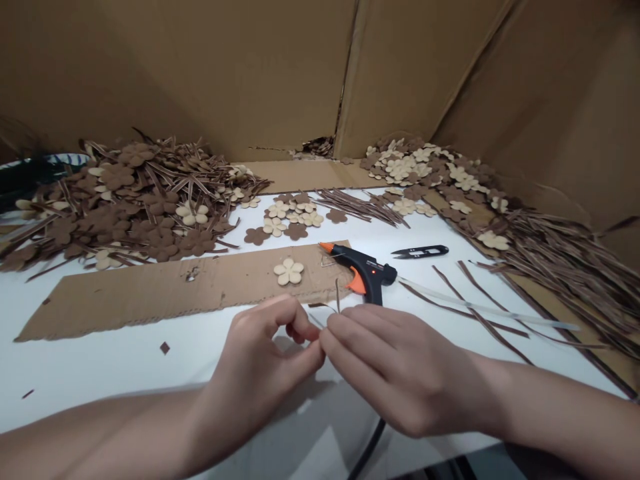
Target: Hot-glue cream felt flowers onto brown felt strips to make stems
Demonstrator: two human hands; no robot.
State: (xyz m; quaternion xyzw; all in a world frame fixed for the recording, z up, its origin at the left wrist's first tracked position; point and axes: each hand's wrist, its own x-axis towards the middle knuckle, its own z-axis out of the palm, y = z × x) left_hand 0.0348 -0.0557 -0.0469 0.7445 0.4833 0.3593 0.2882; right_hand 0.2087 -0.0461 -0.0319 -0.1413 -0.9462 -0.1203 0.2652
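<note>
My left hand [275, 363] and my right hand [400, 367] meet fingertip to fingertip above the white table. Both are closed in a pinch on a thin brown strip [337, 297]. Its two ends stick out above my right fingers, one upright and one pointing left; the rest is hidden by the fingers. Just beyond my hands, a cream flower cutout [289, 272] lies on a long piece of cardboard [150, 290]. A black and orange glue gun [367, 270] rests on its side with its tip over the cardboard's right end, near my right hand.
Black thread snips [420, 252] lie beyond the glue gun. Loose brown strips [480, 313] cross a clear glue stick at right. Piles of flowers and strips [150, 200] stand back left, with more flowers [415, 163] and a strip bundle [565, 267] right. Cardboard walls [175, 67] enclose the table.
</note>
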